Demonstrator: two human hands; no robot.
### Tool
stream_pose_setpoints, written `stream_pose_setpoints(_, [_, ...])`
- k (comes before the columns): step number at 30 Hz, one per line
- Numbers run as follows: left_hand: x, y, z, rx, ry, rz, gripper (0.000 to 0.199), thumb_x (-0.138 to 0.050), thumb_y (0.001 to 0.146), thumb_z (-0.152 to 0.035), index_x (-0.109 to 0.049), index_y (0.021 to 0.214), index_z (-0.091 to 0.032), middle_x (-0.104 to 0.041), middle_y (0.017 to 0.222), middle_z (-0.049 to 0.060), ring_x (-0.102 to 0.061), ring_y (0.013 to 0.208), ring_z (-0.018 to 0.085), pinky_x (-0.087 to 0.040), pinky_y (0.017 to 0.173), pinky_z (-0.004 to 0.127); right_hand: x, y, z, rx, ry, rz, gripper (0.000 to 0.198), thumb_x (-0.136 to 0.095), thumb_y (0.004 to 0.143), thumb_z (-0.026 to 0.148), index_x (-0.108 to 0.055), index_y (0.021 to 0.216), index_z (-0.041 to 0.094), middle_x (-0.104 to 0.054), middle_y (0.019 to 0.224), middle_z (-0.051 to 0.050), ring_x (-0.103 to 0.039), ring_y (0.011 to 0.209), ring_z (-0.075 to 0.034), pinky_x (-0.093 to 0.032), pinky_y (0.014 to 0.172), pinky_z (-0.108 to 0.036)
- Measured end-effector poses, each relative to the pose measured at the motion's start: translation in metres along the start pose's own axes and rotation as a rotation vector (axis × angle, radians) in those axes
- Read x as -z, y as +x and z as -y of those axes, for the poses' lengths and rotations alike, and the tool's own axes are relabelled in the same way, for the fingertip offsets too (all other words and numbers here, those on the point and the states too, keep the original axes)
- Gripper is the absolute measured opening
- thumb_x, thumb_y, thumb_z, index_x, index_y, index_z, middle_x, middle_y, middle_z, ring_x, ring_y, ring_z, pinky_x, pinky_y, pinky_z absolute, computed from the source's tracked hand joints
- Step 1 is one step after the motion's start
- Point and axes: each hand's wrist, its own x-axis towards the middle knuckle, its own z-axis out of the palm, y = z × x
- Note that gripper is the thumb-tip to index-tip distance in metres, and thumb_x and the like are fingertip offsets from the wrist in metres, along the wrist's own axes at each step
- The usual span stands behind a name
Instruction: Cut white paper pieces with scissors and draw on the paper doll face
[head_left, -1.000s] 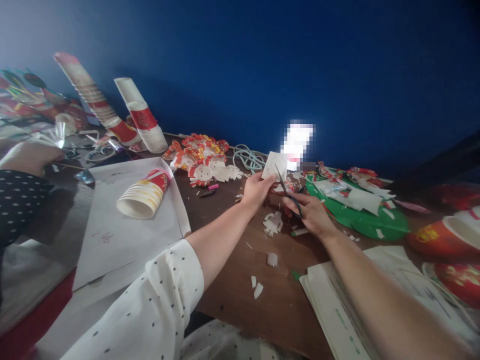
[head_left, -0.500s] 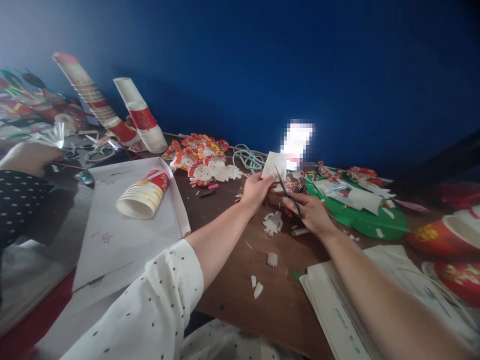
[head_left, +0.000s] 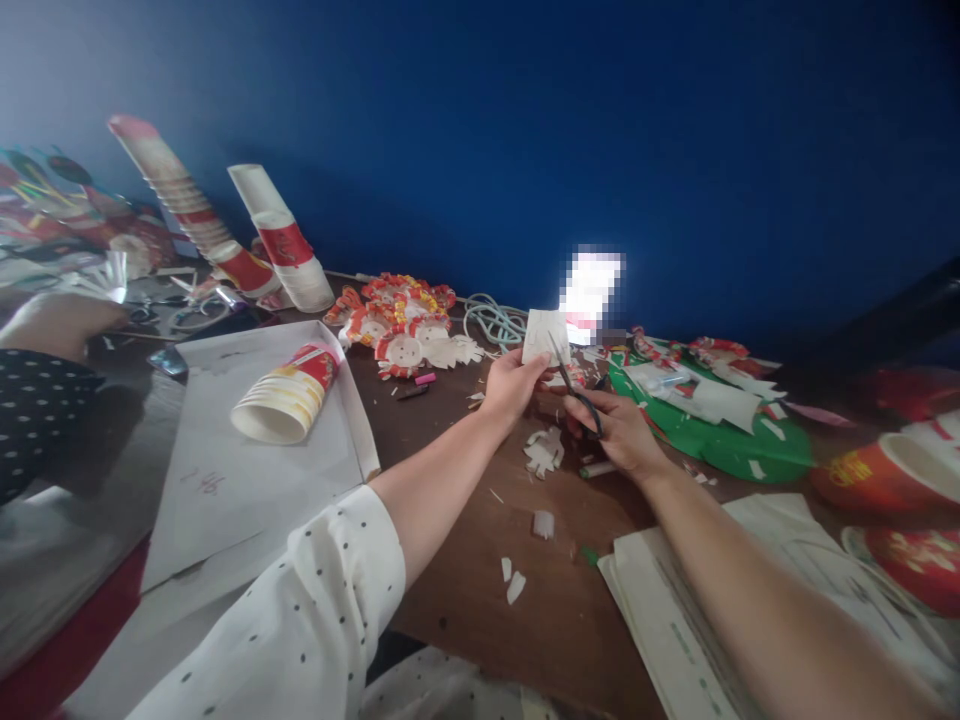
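While paper stack [head_left: 652, 590] lies nearest, below R forearm [head_left: 727, 550], white scraps [head_left: 515, 587] dot brown tbl [head_left: 457, 560]; just past, white cut-out [head_left: 544, 452]. R hand [head_left: 622, 430] closed round black-handled scissors [head_left: 589, 410]; L hand [head_left: 514, 385] pinches white card [head_left: 538, 335] by its lower edge, up off tbl, blades [head_left: 560, 358] at its R side. Behind: bright pixelated patch [head_left: 592, 290], blue wall [head_left: 450, 150].

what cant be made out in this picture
All in the head view:
Bright shape: detail lost under pixelation
Paper in the left hand: marks too faint and small
Scissors: handles partly hidden by the right hand
Orange cup: cut off by the right edge
Co-worker's hand: fingers blurred near the left edge
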Motion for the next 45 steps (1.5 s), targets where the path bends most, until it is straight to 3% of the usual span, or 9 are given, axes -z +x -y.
stream_pose_setpoints(9, [-0.001,-0.005,0.001,0.014,-0.018,0.058,0.023,-0.071,0.072,-0.032,-0.067,0.085,-0.012,-0.069,0.072,0.005,-0.061,0.057,0.012,-0.046,0.054,0.022,0.001,0.002,-0.005,0.02,-0.004,-0.019,0.044,-0.062,0.079,0.056,-0.071,0.095,0.016,-0.054,0.06,0.002,-0.045,0.056,-0.011,-0.034,0.053,-0.025])
stream_pose_setpoints(14, [0.0,-0.005,-0.001,-0.008,0.058,0.041,0.02,-0.067,0.075,-0.031,-0.067,0.082,-0.013,-0.067,0.069,0.004,-0.057,0.053,0.009,-0.042,0.051,0.021,0.002,0.001,-0.004,0.002,-0.01,0.004,0.039,-0.061,0.08,0.056,-0.07,0.079,0.017,-0.054,0.06,0.0,-0.045,0.055,-0.011,-0.035,0.052,-0.025])
stream_pose_setpoints(19, [0.001,-0.004,0.0,-0.042,0.097,0.045,0.021,-0.067,0.073,-0.033,-0.067,0.079,-0.013,-0.067,0.068,0.004,-0.055,0.055,0.009,-0.041,0.052,0.021,0.002,-0.001,-0.002,-0.01,0.051,0.013,0.04,-0.063,0.078,0.057,-0.069,0.087,0.018,-0.054,0.061,0.001,-0.047,0.054,-0.011,-0.037,0.05,-0.024])
stream_pose_setpoints(26, [0.002,-0.003,0.0,-0.043,0.109,0.051,0.018,-0.066,0.074,-0.031,-0.066,0.079,-0.014,-0.066,0.069,0.004,-0.054,0.055,0.01,-0.042,0.053,0.022,0.003,-0.002,0.005,0.01,-0.037,-0.002,0.044,-0.062,0.078,0.058,-0.06,0.061,0.018,-0.055,0.06,-0.001,-0.047,0.056,-0.011,-0.038,0.053,-0.025])
stream_pose_setpoints(36, [0.002,-0.003,0.0,-0.026,0.11,0.043,0.018,-0.066,0.073,-0.03,-0.065,0.079,-0.013,-0.064,0.065,0.003,-0.053,0.054,0.009,-0.042,0.053,0.022,0.004,-0.001,0.002,0.016,-0.053,-0.013,0.041,-0.062,0.078,0.058,-0.064,0.067,0.018,-0.054,0.058,0.0,-0.046,0.056,-0.011,-0.038,0.054,-0.025])
stream_pose_setpoints(45, [0.001,-0.004,-0.002,-0.023,0.074,0.052,0.015,-0.065,0.074,-0.028,-0.065,0.077,-0.013,-0.064,0.065,0.003,-0.053,0.052,0.008,-0.042,0.051,0.021,0.004,0.0,0.002,0.017,-0.036,-0.013,0.043,-0.063,0.077,0.057,-0.06,0.06,0.018,-0.053,0.057,0.0,-0.045,0.055,-0.011,-0.036,0.054,-0.026])
